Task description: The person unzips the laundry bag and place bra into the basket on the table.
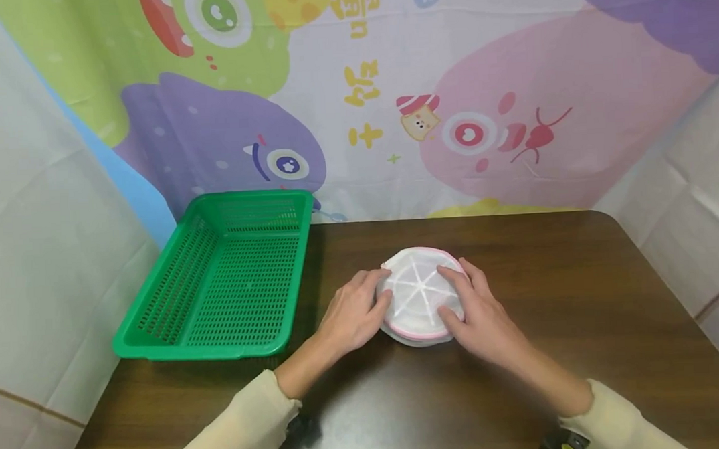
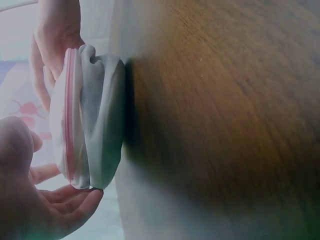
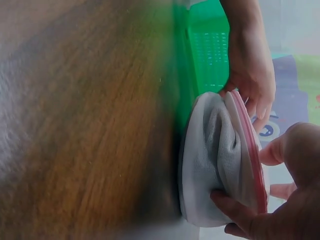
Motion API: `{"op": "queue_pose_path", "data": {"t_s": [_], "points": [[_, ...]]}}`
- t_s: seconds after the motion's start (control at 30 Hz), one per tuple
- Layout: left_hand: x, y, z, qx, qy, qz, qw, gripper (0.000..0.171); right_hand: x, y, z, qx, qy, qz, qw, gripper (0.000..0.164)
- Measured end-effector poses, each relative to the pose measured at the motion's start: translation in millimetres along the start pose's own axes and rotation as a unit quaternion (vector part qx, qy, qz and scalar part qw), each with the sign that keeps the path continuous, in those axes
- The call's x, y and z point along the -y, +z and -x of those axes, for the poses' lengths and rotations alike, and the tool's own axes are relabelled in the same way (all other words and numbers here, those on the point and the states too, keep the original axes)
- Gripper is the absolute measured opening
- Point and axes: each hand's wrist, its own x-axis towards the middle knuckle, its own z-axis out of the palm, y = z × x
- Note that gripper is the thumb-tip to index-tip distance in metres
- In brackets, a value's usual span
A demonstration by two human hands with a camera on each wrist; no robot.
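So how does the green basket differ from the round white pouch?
The basket is green; the pouch is greyish white with pink edging. The basket is rectangular and larger; the pouch is round and smaller. The basket stands untouched, while the left hand and right hand hold the pouch. Both sit on the wooden table.

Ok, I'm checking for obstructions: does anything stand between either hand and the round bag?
Nothing visible does: the left hand and right hand both touch the bag directly. The basket stands to the left.

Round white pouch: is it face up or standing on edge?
Face up: in the head view, the pouch turns its round, spoked panel upward.
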Motion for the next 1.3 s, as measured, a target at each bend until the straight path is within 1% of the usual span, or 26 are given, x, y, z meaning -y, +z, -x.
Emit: {"op": "queue_pose_path", "data": {"t_s": [0.3, 0.43, 0.53, 0.6, 0.7, 0.87, 1.1, 1.3], "points": [[-0.9, -0.9, 3.5, -0.005, -0.019, -0.002, 0.9998, 0.039, 0.8, -2.6, -2.2, 0.009, 0.001, -0.007, 1.000, 0.064], [-0.7, -1.8, 3.0, 0.000, -0.015, 0.004, 0.9999, 0.043, 2.7, -4.8, 0.2, 0.012, 0.007, -0.006, 1.000, 0.066], [-0.6, -3.1, 1.4, 0.012, -0.012, 0.010, 0.9998, 0.049, 5.0, -7.8, 3.1, 0.016, 0.019, -0.005, 1.000, 0.068], [-0.4, -3.5, 0.3, 0.017, -0.012, 0.011, 0.9997, 0.050, 6.3, -9.4, 5.0, 0.019, 0.028, -0.001, 0.999, 0.070], [-0.5, -3.6, -0.7, 0.020, -0.013, 0.014, 0.9996, 0.050, 8.5, -10.0, 7.3, 0.021, 0.031, 0.005, 0.999, 0.071], [-1.6, -3.0, 0.3, 0.015, -0.004, 0.019, 0.9997, 0.047, 8.3, -6.2, 8.4, 0.020, 0.017, 0.007, 1.000, 0.069], [-2.4, -2.8, 2.6, 0.014, -0.013, 0.016, 0.9997, 0.042, 2.5, -4.4, 2.1, 0.014, 0.004, 0.006, 1.000, 0.068], [-1.7, -3.9, 6.4, 0.008, -0.018, 0.013, 0.9997, 0.036, 0.3, -5.8, -4.4, 0.004, -0.017, 0.005, 1.000, 0.066]]}}
